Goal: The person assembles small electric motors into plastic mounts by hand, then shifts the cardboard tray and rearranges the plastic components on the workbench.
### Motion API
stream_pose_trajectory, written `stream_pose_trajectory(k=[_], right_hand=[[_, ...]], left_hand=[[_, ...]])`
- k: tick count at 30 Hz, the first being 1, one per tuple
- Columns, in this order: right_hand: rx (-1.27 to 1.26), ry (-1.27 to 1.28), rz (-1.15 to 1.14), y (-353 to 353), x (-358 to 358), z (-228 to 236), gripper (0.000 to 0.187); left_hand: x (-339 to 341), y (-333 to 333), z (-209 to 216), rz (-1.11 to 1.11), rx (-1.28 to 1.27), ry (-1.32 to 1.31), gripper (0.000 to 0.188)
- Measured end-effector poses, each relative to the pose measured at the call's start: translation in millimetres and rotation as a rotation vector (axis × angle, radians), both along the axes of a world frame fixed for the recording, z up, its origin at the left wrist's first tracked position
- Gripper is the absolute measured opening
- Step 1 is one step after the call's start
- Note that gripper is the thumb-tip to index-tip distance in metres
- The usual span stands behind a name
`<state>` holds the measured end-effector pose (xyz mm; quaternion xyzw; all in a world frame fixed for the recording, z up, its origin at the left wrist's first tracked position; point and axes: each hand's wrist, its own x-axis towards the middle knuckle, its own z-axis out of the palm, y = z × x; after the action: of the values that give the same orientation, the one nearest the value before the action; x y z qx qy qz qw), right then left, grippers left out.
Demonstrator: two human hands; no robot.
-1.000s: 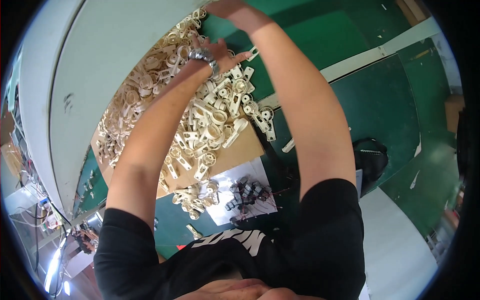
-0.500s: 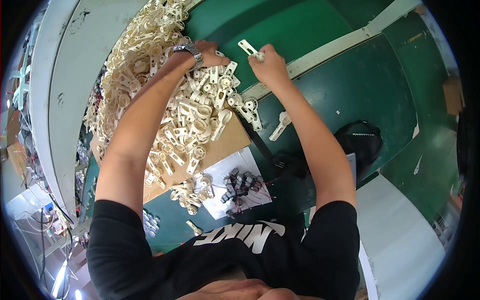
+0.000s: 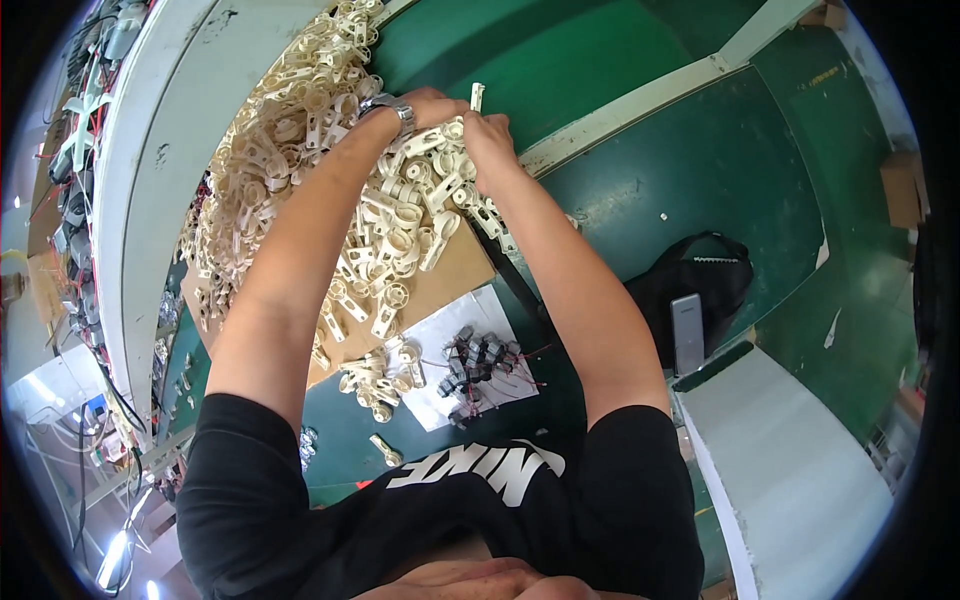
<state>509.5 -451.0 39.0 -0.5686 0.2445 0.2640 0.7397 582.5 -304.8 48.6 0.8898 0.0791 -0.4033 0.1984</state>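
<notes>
Dark green tabletop (image 3: 700, 170) is seen around a brown cardboard sheet (image 3: 460, 275), over and beyond which a heap of cream plastic parts (image 3: 290, 130) is spread. Beyond the sheet's bare area, one cream part (image 3: 477, 97) is held upright, clamped in the grip of the right hand (image 3: 490, 142). Just beside it, the left hand (image 3: 432, 108) is placed at the heap's edge; whether anything is gripped there cannot be told. As far as can be judged, little is done: a single part is in hand, a small cluster (image 3: 370, 375) is set apart at the sheet's near edge, and the jumbled bulk is left. Compared with half a second ago, the right hand has been brought leftward against the left, and a loose part right of the sheet is now mostly hidden by the right forearm.
</notes>
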Motion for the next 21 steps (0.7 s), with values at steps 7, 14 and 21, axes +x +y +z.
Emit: stream_pose_trajectory(k=[7, 14, 21], right_hand=[[-0.148, -0.155, -0.129, 24.8, -24.5, -36.3, 0.055], [0.018, -0.307, -0.229, 24.1, -44.3, -18.3, 0.055], [0.251, -0.645, -0.069, 87.3, -85.1, 41.5, 0.049]], left_hand=[[-24.9, 7.2, -26.4, 0.074, -0.171, -0.113, 0.054], [-64.0, -0.3, -9.4, 0.338, -0.244, -0.391, 0.046], [-157.2, 42.0, 78.5, 0.562, -0.192, -0.925, 0.045]])
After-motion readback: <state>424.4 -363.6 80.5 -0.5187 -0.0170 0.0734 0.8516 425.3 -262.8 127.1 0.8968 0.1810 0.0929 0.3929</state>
